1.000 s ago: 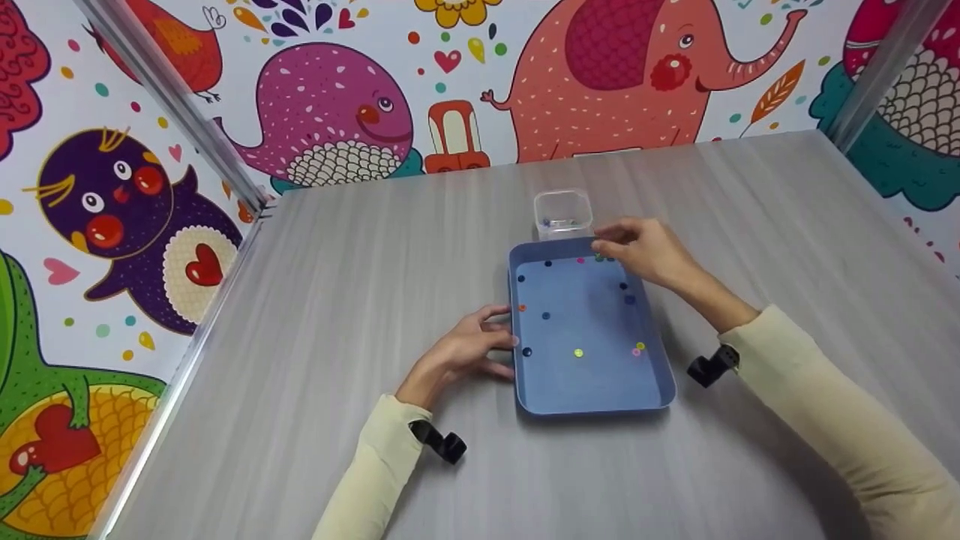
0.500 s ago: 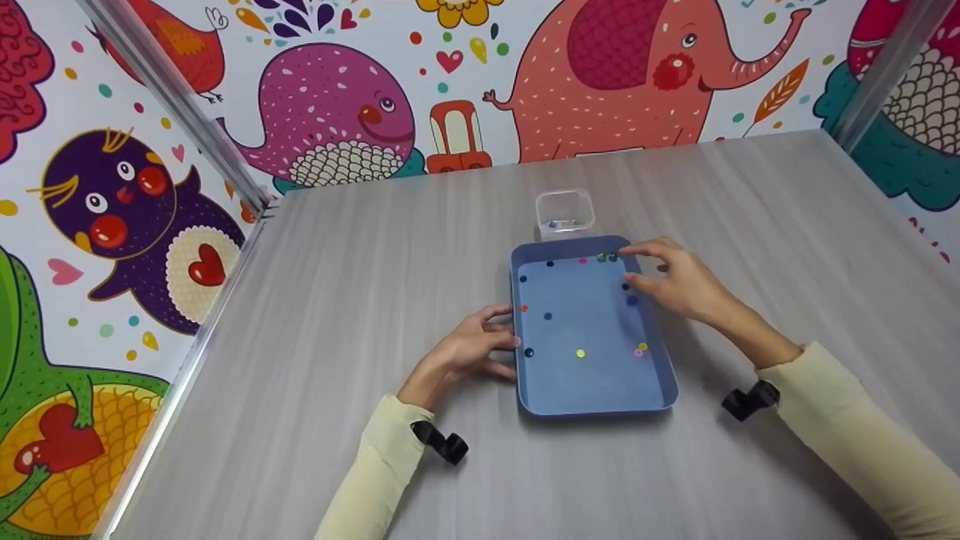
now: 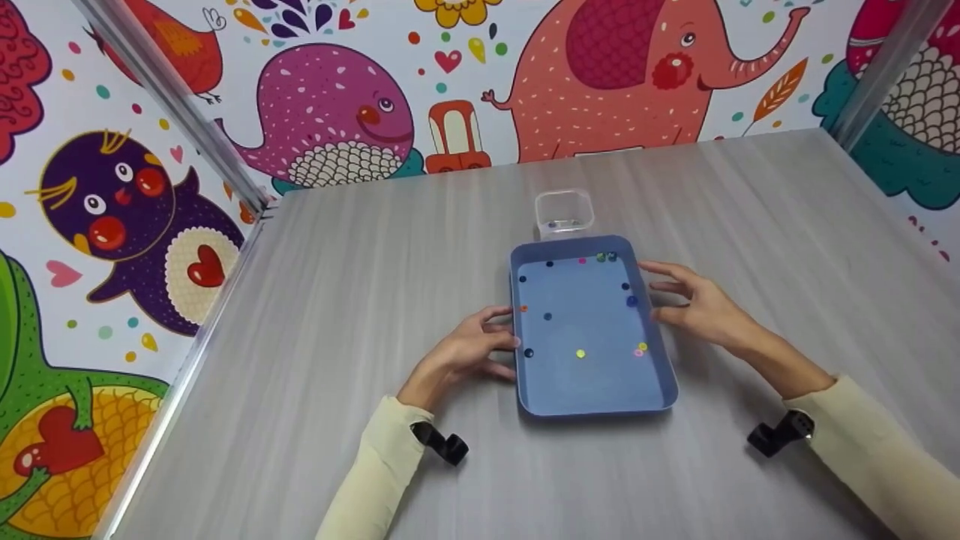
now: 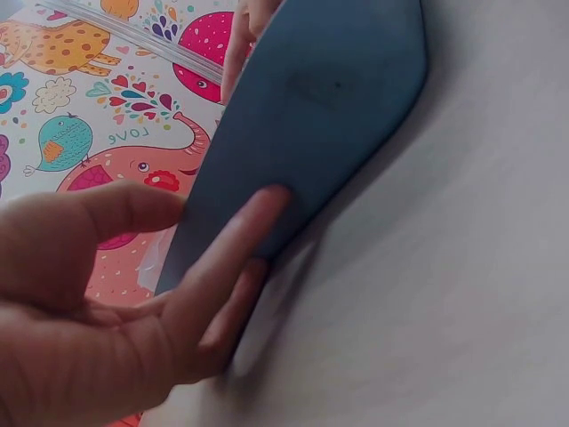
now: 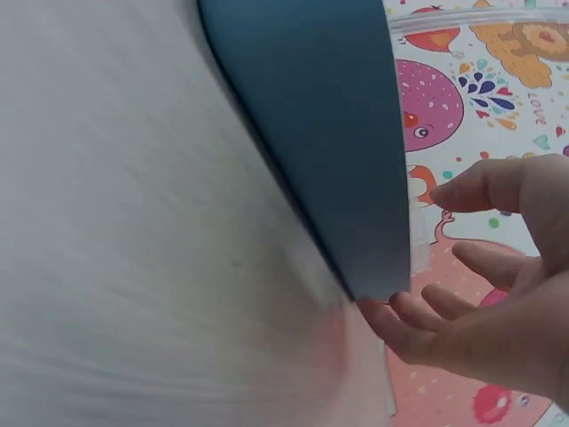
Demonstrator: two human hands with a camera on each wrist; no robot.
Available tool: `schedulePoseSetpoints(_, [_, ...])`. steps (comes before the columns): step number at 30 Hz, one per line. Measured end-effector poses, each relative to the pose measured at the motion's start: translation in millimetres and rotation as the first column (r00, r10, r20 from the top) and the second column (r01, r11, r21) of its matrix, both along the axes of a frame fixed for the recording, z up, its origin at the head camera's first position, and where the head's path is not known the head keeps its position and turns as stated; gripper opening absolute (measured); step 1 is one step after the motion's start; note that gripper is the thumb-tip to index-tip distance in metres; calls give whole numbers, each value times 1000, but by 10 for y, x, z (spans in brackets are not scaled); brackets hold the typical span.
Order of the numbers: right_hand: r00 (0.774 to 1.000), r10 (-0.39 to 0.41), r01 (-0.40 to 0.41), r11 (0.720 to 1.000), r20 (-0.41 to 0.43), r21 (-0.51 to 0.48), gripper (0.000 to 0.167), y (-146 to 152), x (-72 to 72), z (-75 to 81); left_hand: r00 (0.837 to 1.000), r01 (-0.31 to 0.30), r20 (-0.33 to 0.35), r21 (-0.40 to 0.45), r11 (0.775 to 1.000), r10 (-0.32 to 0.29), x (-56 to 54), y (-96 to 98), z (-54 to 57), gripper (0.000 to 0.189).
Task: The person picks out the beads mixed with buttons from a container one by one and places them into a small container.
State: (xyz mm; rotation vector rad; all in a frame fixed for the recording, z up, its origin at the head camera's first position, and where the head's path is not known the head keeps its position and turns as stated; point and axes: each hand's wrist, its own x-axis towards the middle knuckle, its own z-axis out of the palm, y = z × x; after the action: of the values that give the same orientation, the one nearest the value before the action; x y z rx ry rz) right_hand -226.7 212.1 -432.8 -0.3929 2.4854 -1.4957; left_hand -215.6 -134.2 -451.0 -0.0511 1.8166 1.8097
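Observation:
A blue rectangular tray (image 3: 600,386) holds several small round pieces that look like buttons, among them a yellow one (image 3: 580,353), an orange one (image 3: 523,308) and a green one (image 3: 601,257). My left hand (image 3: 472,349) touches the tray's left outer wall with extended fingers; in the left wrist view its fingertips lie against the blue wall (image 4: 293,98). On the other side, my right hand (image 3: 705,311) is at the right wall with fingers spread and nothing held. Its lower fingertips come right up to the tray's bottom corner in the right wrist view.
Just behind the tray stands a small clear plastic box (image 3: 564,206) with a few small pieces in it. The grey wood-grain table (image 3: 360,300) ends at printed cartoon walls (image 3: 465,75) at the back and sides.
My right hand has drawn back from over the tray's far right corner to outside its right wall, and its fingers have spread. The left hand and the tray stay in place.

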Motion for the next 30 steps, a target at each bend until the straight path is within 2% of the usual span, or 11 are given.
schedulePoseSetpoints(4, [996, 17, -7, 993, 90, -115, 75, 28, 21, -60, 1000, -4, 4, 0, 1000, 4, -1, 6, -1, 67])
schedulePoseSetpoints(10, [978, 17, 41, 961, 208, -274, 83, 31, 17, -128, 1000, -6, 12, -2, 1000, 6, -1, 21, -16, 68])
schedulePoseSetpoints(15, [969, 31, 49, 948, 245, -314, 87, 29, 20, -167, 1000, -12, 9, -9, 1000, 12, 8, 18, -18, 69])
schedulePoseSetpoints(21, [970, 79, 14, 925, 228, -380, 90, 39, 8, -215, 1000, -8, 8, -3, 1000, 8, 15, 21, -10, 67])
schedulePoseSetpoints(30, [954, 144, -51, 942, 263, -332, 87, 89, -63, -301, 1000, -8, 0, -8, 1000, 8, 12, 0, 2, 68])
